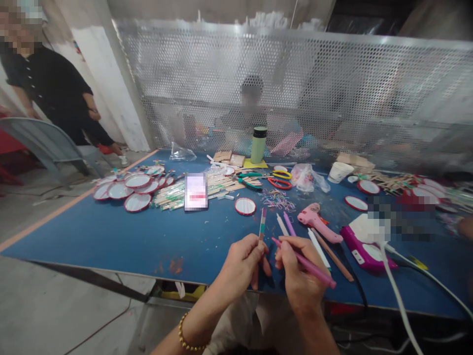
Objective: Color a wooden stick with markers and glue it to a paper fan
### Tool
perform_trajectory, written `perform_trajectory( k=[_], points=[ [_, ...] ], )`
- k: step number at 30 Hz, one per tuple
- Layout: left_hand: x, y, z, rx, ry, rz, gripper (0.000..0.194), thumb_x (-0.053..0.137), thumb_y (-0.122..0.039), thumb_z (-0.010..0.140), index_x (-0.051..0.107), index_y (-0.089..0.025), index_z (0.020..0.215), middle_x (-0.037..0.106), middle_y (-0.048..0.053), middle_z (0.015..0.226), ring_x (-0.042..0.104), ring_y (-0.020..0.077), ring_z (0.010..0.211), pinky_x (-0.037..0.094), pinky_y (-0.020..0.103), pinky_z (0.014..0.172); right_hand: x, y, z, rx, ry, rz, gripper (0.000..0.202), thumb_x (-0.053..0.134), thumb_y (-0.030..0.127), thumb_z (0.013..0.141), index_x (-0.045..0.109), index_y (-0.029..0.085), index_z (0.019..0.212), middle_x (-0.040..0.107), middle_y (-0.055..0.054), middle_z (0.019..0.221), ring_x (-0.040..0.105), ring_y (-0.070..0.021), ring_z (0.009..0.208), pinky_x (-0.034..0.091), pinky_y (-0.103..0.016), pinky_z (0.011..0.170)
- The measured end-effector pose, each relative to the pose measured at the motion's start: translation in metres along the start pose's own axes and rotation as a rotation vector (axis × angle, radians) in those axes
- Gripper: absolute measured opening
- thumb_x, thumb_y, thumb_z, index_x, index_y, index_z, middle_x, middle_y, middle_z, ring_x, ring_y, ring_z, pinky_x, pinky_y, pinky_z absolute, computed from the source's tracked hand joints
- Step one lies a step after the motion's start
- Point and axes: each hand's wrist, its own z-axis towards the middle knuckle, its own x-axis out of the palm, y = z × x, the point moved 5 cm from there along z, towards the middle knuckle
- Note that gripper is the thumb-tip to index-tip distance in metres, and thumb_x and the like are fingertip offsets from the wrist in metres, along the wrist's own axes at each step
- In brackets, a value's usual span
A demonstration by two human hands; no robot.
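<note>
Near the table's front edge, my left hand (242,261) pinches a thin wooden stick (262,227) that stands upright, its upper part striped purple, white and green. Just to the right, my right hand (301,271) grips a pink marker (314,268), its tip pointing toward the stick with a small gap between. Beyond my hands lie a purple marker (289,224), a white marker (318,248) and a brown marker (334,256). A round red-rimmed disc (245,206) rests behind the stick.
Left are stacked red-rimmed discs (137,181), bundled sticks (170,195) and a phone (196,192). Pliers (249,181), a green bottle (258,145) and a pink glue gun (320,223) lie or stand beyond. A magenta power strip (364,251) with cables is right. A person (51,84) stands far left.
</note>
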Motion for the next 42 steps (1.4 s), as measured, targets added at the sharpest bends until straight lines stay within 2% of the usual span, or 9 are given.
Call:
perform_trajectory(
  k=[2, 4, 11, 17, 21, 26, 33, 38, 42],
  points=[
    [-0.001, 0.002, 0.001, 0.005, -0.007, -0.007, 0.041, 0.052, -0.059, 0.088, 0.052, -0.018, 0.086, 0.065, -0.001, 0.061, 0.042, 0.0058, 0.031, 0.024, 0.018, 0.034, -0.003, -0.002, 0.004, 0.069, -0.033, 0.074, 0.011, 0.062, 0.028, 0.091, 0.069, 0.019, 0.091, 0.063, 0.005, 0.058, 0.058, -0.0106, 0.042, 0.051, -0.022, 0.044],
    [-0.001, 0.003, 0.002, 0.011, -0.007, -0.003, 0.041, 0.052, -0.059, 0.088, 0.052, -0.018, 0.087, 0.065, 0.000, 0.061, 0.042, 0.0056, 0.031, 0.024, 0.018, 0.034, -0.007, 0.001, 0.010, 0.086, -0.051, 0.099, 0.013, 0.064, 0.029, 0.090, 0.071, 0.019, 0.086, 0.062, 0.004, 0.056, 0.057, -0.0099, 0.040, 0.049, -0.021, 0.041],
    [-0.002, 0.002, 0.002, 0.011, -0.016, 0.022, 0.042, 0.053, -0.059, 0.087, 0.052, -0.017, 0.087, 0.067, 0.001, 0.062, 0.042, 0.0055, 0.031, 0.025, 0.017, 0.033, -0.018, 0.002, 0.028, 0.124, 0.005, 0.117, 0.018, 0.066, 0.032, 0.089, 0.072, 0.017, 0.080, 0.062, 0.003, 0.056, 0.056, -0.0098, 0.041, 0.048, -0.021, 0.041],
    [-0.002, 0.002, 0.002, 0.012, -0.026, -0.045, 0.043, 0.055, -0.060, 0.085, 0.052, -0.017, 0.088, 0.067, 0.001, 0.063, 0.042, 0.0050, 0.030, 0.024, 0.017, 0.032, -0.002, 0.006, 0.028, 0.107, 0.177, 0.218, 0.023, 0.059, 0.031, 0.093, 0.072, 0.018, 0.079, 0.062, 0.002, 0.058, 0.057, -0.0104, 0.045, 0.048, -0.022, 0.044],
    [-0.004, 0.002, 0.003, 0.032, -0.034, -0.091, 0.044, 0.056, -0.060, 0.085, 0.053, -0.017, 0.088, 0.068, 0.001, 0.064, 0.043, 0.0050, 0.030, 0.023, 0.017, 0.032, 0.008, 0.001, 0.021, 0.089, 0.224, 0.257, 0.021, 0.057, 0.029, 0.092, 0.071, 0.019, 0.080, 0.062, 0.003, 0.056, 0.057, -0.0112, 0.042, 0.048, -0.023, 0.043],
    [-0.004, 0.002, 0.003, 0.066, -0.040, -0.112, 0.042, 0.056, -0.060, 0.086, 0.051, -0.017, 0.084, 0.065, 0.000, 0.062, 0.044, 0.0051, 0.030, 0.023, 0.017, 0.032, 0.010, -0.011, 0.011, 0.041, 0.227, 0.105, 0.018, 0.059, 0.030, 0.092, 0.070, 0.019, 0.083, 0.063, 0.003, 0.055, 0.059, -0.0114, 0.044, 0.051, -0.022, 0.047],
    [-0.001, 0.002, 0.002, 0.068, -0.048, -0.058, 0.042, 0.052, -0.060, 0.088, 0.048, -0.019, 0.082, 0.055, -0.006, 0.054, 0.041, 0.0052, 0.031, 0.024, 0.016, 0.032, 0.013, 0.003, 0.011, -0.072, 0.235, 0.051, 0.019, 0.062, 0.030, 0.093, 0.069, 0.021, 0.077, 0.060, 0.005, 0.052, 0.055, -0.0097, 0.037, 0.045, -0.019, 0.039],
    [0.001, 0.004, 0.002, 0.060, -0.003, -0.063, 0.042, 0.049, -0.060, 0.090, 0.048, -0.019, 0.088, 0.060, -0.002, 0.062, 0.044, 0.0059, 0.033, 0.027, 0.017, 0.032, 0.010, 0.003, 0.012, -0.131, 0.183, -0.020, 0.023, 0.061, 0.031, 0.093, 0.068, 0.022, 0.073, 0.059, 0.005, 0.052, 0.052, -0.0094, 0.038, 0.043, -0.019, 0.039],
    [0.000, 0.005, 0.003, 0.036, 0.004, -0.072, 0.039, 0.049, -0.057, 0.090, 0.049, -0.018, 0.092, 0.061, -0.002, 0.063, 0.044, 0.0061, 0.034, 0.028, 0.017, 0.033, 0.008, -0.007, 0.010, -0.120, 0.172, -0.055, 0.021, 0.062, 0.032, 0.093, 0.069, 0.022, 0.076, 0.065, 0.002, 0.060, 0.056, -0.0108, 0.043, 0.046, -0.021, 0.043]
  ],
)
